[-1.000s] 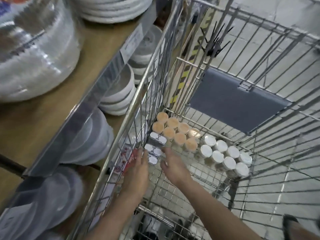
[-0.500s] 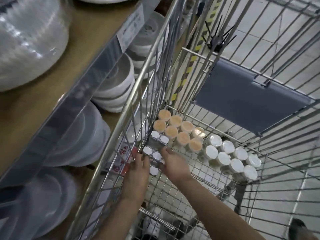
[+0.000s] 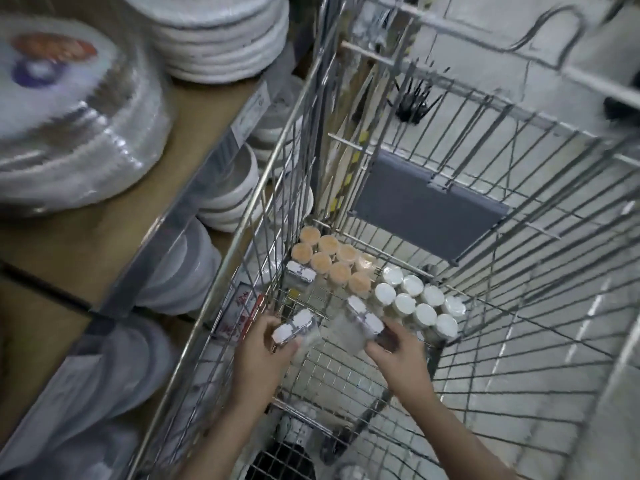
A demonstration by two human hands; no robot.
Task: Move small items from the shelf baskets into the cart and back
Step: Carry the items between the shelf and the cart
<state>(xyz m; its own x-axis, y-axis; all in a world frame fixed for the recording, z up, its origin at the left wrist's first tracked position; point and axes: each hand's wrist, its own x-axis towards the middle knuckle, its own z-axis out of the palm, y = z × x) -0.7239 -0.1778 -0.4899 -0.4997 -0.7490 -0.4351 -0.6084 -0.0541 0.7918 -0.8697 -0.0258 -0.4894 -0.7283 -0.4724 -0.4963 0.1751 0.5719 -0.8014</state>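
Steel wire walls of the cart [image 3: 519, 188] close us in beside the shelf [image 3: 104, 216] of stacked plates [image 3: 221, 39]. A second ago both packs lay on the cart floor; now our left hand [image 3: 263, 355] grips one small pack [image 3: 296, 329] and our right hand [image 3: 398, 355] pinches another [image 3: 362, 317], both lifted, so we judge the return trip begun. Orange-lidded jars [image 3: 329, 261], white-lidded jars [image 3: 415, 303] and one more pack [image 3: 300, 273] remain.

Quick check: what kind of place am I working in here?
Most likely a shop aisle: a wire shopping cart stands beside a shelf stacked with wrapped disposable plates, with a price label on the shelf edge.
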